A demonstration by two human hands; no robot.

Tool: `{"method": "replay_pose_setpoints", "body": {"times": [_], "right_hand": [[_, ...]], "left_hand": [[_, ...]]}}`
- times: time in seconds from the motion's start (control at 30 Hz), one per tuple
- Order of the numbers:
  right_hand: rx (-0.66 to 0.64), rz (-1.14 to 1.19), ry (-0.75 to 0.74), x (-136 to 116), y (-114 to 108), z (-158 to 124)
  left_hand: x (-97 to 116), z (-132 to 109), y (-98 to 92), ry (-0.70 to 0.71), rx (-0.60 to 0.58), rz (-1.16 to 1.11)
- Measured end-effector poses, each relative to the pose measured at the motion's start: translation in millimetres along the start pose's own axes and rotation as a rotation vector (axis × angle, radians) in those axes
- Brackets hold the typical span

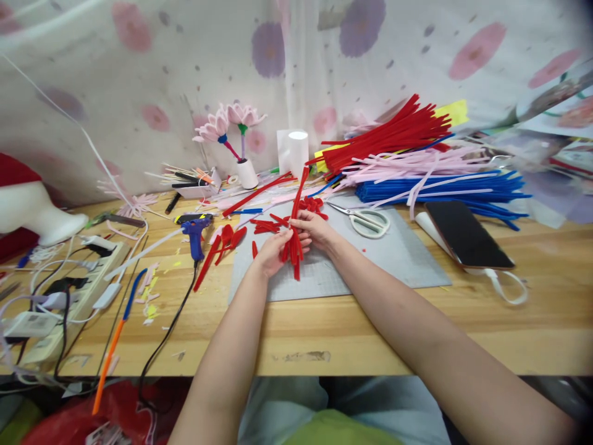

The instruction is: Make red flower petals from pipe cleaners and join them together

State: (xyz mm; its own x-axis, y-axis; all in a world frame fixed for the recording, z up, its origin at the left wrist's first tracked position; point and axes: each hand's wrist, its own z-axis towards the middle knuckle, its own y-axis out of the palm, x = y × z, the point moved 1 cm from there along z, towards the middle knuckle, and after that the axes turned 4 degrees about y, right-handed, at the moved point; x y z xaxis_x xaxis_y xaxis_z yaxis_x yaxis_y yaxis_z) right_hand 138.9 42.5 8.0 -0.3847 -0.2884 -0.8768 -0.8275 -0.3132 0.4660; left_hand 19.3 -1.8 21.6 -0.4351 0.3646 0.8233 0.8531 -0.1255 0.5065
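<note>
Above the grey cutting mat (393, 266), my left hand (273, 252) and my right hand (314, 227) are together, closed around a bunch of red pipe cleaners (295, 247). Some of its ends point up past the right hand, and others hang down between the hands. Several short red pieces (266, 227) lie on the mat beside the left hand. Behind the right hand is a cluster of red loops (315, 205). A pair of white-handled scissors (368, 222) rests on the mat to the right. Red petal-shaped pieces (227, 240) lie on the wood to the left.
A blue glue gun (195, 236) stands left, its cord running to the table's front edge. Beyond it is a power strip (88, 296) with tangled cables. Bundles of red (384, 139), pink and blue pipe cleaners (430, 190) lie back right, near a phone (467, 235). Pink flowers (231, 123) stand behind.
</note>
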Motion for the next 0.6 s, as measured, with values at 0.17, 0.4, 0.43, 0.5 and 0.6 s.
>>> {"method": "replay_pose_setpoints", "body": {"times": [0.17,0.4,0.43,0.5,0.6], "right_hand": [[0.061,-0.002,-0.037,3,0,2],[0.223,0.145,-0.086,13,1,8],[0.212,0.161,-0.076,13,1,7],[0.174,0.17,-0.065,9,2,4],[0.101,0.134,-0.052,5,3,1]], "left_hand": [[-2,7,2.1,0.054,0.059,0.003],[-6,6,6.6,0.282,0.148,0.295],[-6,5,8.0,0.291,0.15,0.312],[-6,4,10.2,0.306,0.144,0.327],[-7,3,10.8,0.315,0.134,0.258]]}}
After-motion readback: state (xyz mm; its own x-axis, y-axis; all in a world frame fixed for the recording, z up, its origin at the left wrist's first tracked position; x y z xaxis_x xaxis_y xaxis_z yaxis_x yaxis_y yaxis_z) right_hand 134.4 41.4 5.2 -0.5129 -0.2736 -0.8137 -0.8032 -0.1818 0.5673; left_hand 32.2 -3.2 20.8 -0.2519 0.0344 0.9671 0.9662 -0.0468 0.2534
